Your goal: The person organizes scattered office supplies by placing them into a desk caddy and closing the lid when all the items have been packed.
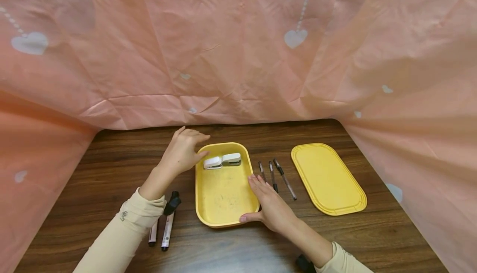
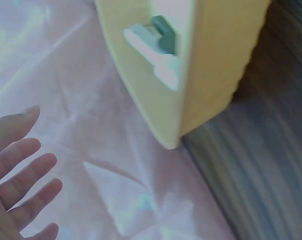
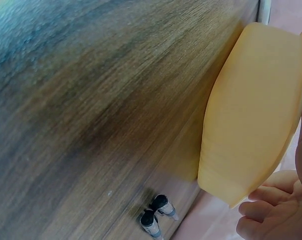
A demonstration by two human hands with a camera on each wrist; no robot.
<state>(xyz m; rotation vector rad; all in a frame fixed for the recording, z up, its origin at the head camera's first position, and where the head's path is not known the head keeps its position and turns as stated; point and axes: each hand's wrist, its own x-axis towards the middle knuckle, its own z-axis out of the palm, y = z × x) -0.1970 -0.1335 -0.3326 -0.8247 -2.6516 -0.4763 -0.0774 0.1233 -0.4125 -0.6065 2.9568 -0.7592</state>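
Observation:
A yellow rectangular box [image 1: 225,219] stands uncovered on the table, with two small staplers at its far end: a white-topped stapler [image 1: 213,162] on the left and a white-and-grey stapler [image 1: 232,159] beside it. My left hand [image 1: 182,149] is at the box's far left corner, fingers spread and holding nothing; the left wrist view shows its fingers [image 2: 26,175] apart from the box. My right hand [image 1: 273,207] rests at the near right corner, its fairly straight fingers on the right rim and its thumb over the front rim.
Three dark-capped pens [image 1: 285,180] lie right of the box. Farther right lies a flat yellow lid [image 1: 329,180]. Two white markers with black ends, one a marker [image 1: 167,231] under my left forearm, lie to the left. A pink curtain [image 1: 238,58] encloses the wooden table.

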